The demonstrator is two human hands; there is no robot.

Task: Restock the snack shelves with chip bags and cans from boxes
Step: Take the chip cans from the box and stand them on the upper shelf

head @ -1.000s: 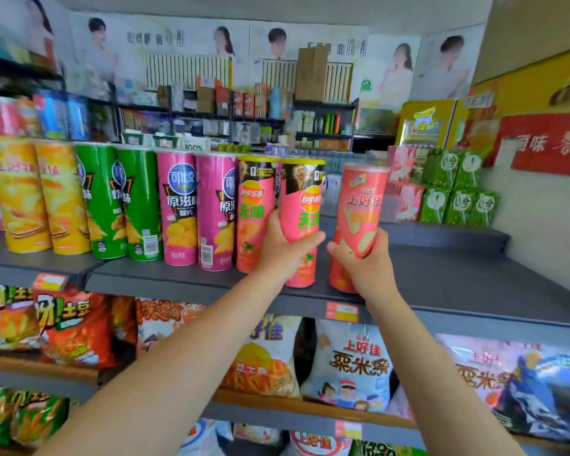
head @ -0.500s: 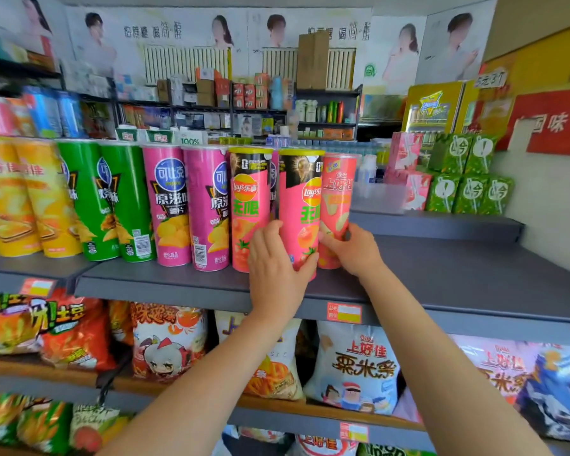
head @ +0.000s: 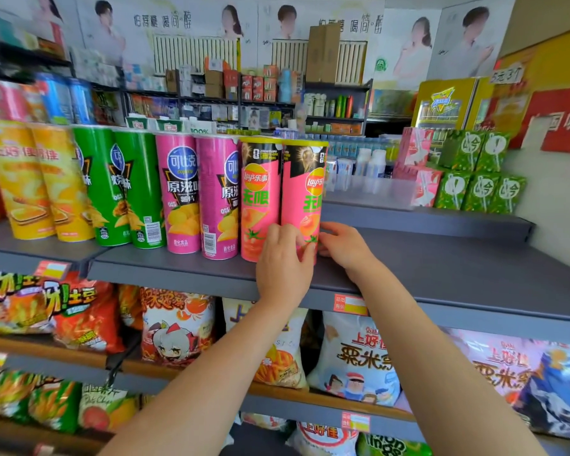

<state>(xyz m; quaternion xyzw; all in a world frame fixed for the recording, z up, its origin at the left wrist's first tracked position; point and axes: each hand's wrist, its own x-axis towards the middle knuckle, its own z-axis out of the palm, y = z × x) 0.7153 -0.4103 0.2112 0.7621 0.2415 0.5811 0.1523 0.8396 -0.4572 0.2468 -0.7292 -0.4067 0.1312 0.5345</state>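
Note:
Two pink Lay's cans stand side by side on the grey upper shelf [head: 441,268]. My left hand [head: 283,261] grips the base of the right Lay's can [head: 301,199] from the front. From the right, my right hand [head: 343,246] curls thumb and fingers against the same can's lower side. The left Lay's can [head: 260,199] stands touching it. The red can seen earlier is hidden from view. Pink cans [head: 181,192], green cans [head: 125,185] and yellow cans [head: 30,179] continue the row to the left.
To the right of my hands the grey shelf is bare up to a raised back step holding green and pink cartons [head: 474,172]. Chip bags [head: 356,360] fill the lower shelves. Price tags [head: 349,304] hang on the shelf edge.
The red can in my right hand went from the shelf front to behind the right Lay's can and out of sight. My left hand slid down to that can's base.

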